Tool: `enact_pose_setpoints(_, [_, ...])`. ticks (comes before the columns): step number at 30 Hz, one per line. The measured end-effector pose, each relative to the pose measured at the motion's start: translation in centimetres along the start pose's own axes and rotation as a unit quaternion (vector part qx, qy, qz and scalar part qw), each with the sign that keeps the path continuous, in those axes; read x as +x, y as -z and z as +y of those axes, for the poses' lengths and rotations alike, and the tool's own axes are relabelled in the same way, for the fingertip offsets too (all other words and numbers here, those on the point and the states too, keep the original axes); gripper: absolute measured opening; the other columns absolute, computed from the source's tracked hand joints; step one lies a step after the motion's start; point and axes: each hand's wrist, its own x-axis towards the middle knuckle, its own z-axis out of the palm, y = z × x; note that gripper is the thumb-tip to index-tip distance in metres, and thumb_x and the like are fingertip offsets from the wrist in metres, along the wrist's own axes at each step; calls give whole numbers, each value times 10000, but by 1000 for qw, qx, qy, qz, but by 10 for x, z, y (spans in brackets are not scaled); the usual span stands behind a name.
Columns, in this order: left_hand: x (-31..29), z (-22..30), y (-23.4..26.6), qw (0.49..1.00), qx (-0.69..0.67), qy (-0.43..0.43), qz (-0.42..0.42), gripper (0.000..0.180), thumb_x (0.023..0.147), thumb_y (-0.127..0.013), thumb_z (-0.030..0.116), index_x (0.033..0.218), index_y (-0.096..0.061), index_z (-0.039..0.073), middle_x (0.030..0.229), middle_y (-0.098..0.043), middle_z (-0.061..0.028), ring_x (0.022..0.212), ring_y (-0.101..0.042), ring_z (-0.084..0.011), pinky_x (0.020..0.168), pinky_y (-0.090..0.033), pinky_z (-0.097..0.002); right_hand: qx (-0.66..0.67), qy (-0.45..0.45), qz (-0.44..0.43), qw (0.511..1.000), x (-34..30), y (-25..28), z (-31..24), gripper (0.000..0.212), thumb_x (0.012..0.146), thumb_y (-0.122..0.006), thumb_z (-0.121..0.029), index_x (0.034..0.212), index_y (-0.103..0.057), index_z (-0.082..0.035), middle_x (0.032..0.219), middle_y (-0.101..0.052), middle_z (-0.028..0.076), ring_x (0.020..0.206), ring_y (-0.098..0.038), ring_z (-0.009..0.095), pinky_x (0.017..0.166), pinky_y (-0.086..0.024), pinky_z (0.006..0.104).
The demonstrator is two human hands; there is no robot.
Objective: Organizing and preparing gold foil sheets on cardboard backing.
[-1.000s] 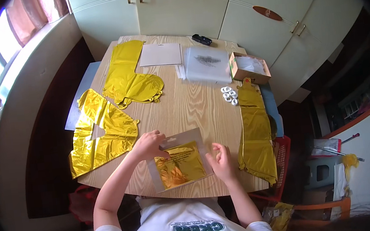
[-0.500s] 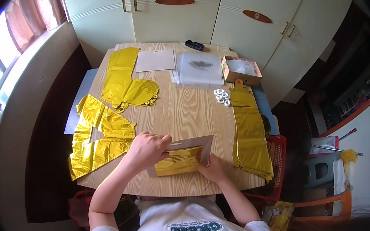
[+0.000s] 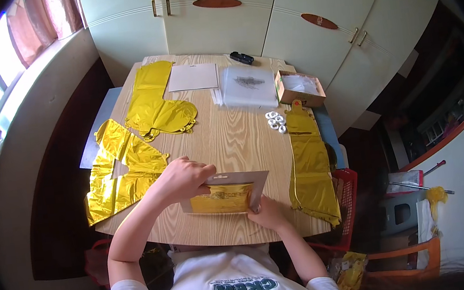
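Observation:
Near the table's front edge I hold a flat package, a greyish card with a hanging slot and folded gold foil showing at its front. My left hand is closed on its upper left corner, and my right hand grips its lower right edge. Some fingers of both hands are hidden behind or against the package. To the left lie two flat gold foil balloons, one folded with a gap in its middle, the other farther back. A long gold foil balloon lies to the right.
On the wooden table are pale cards, a stack of clear plastic bags, and a black object. White ribbon-like rolls sit beside a cardboard box. A red basket stands off the right edge.
My left hand has risen slightly with the package's left side, so its tilt has changed a little. My right hand keeps its hold on the lower right edge.

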Motion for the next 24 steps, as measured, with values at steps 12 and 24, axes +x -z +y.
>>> enact_pose_setpoints(12, [2,6,6,999,43,-21,-2,343,722,-792,277,897,-566,87,767,-639,-58,782,-651,-279,763,-466,-406,40,192,96,976,8,-10,29,601,721,-814,-275,1190,-549,-7,1050,-619,190,1033,-594,322,876,-500,429])
enact_pose_setpoints(24, [4,4,-8,1000,1,2,-9,246,747,-755,258,821,-609,75,693,-638,-88,727,-661,-299,740,-500,-420,290,218,154,919,27,-4,8,186,816,-790,-93,954,-685,-24,848,-616,3,793,-594,82,731,-467,234])
